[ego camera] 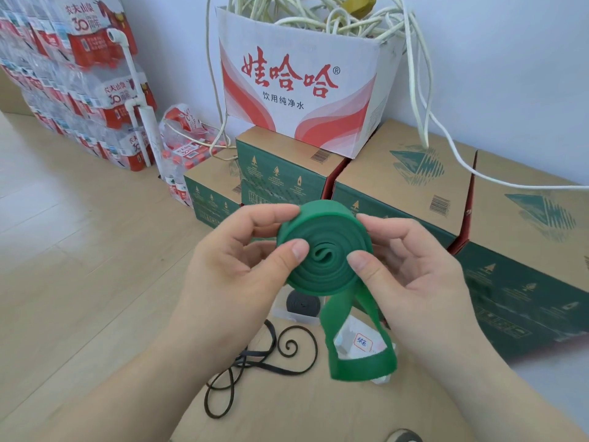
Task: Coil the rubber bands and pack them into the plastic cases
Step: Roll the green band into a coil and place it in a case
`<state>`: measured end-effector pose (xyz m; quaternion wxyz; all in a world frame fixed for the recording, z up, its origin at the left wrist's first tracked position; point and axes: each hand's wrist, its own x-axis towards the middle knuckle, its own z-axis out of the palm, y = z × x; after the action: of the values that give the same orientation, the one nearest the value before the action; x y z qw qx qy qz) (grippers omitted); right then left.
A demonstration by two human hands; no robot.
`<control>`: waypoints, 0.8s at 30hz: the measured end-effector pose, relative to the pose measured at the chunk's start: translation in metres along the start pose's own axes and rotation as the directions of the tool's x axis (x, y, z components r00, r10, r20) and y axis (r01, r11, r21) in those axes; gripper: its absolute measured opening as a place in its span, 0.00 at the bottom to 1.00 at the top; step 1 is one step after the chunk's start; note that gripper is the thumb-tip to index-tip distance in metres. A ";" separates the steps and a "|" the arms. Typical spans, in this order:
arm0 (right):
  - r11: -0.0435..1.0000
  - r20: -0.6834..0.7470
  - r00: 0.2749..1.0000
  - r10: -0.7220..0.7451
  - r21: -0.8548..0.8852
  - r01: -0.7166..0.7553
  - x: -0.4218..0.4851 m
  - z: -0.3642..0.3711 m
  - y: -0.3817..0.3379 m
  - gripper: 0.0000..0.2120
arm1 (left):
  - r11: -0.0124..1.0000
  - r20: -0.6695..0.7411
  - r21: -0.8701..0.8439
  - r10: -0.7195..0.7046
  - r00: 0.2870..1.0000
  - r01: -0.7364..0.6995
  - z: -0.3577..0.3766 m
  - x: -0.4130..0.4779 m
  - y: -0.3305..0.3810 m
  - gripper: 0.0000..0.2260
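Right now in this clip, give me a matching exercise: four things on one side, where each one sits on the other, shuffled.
Things:
1. green band
2. black coiled band
3. loose black band
4. white cords

Places:
A. lying uncoiled on the floor
B. spilling from the red-and-white carton
C. held between both hands, left hand, right hand
D. in a clear plastic case

Pairs: 1-C, 2-D, 3-A, 4-B
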<state>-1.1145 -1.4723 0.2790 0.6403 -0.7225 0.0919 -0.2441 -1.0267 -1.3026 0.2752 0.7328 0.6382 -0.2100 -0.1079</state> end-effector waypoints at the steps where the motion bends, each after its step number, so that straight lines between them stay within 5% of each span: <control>1: 1.000 -0.020 1.000 0.008 0.008 -0.008 0.000 0.001 0.000 0.16 | 1.000 0.004 -0.014 -0.021 1.000 0.022 0.001 -0.002 0.000 0.13; 5: 0.996 -0.082 0.996 -0.024 -0.088 0.017 -0.001 -0.002 0.002 0.17 | 0.986 0.059 0.161 -0.045 0.997 0.035 -0.001 0.000 -0.004 0.14; 11: 0.891 0.088 0.968 -0.234 -0.380 0.250 -0.006 0.000 0.005 0.17 | 0.920 0.173 0.380 0.031 0.984 -0.096 0.001 -0.003 -0.003 0.23; 18: 0.983 -0.039 0.999 -0.030 -0.182 0.023 -0.001 -0.002 -0.001 0.15 | 0.984 0.044 0.176 -0.009 0.999 0.001 -0.008 0.002 -0.001 0.15; 24: 0.999 0.006 1.000 -0.007 -0.035 0.007 -0.002 0.001 -0.004 0.17 | 0.995 -0.041 -0.075 -0.069 0.997 0.066 -0.003 -0.002 0.001 0.12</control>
<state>-1.1162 -1.4702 0.2826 0.6271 -0.7345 0.0919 -0.2425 -1.0268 -1.2986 0.2752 0.7562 0.6195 -0.1682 -0.1266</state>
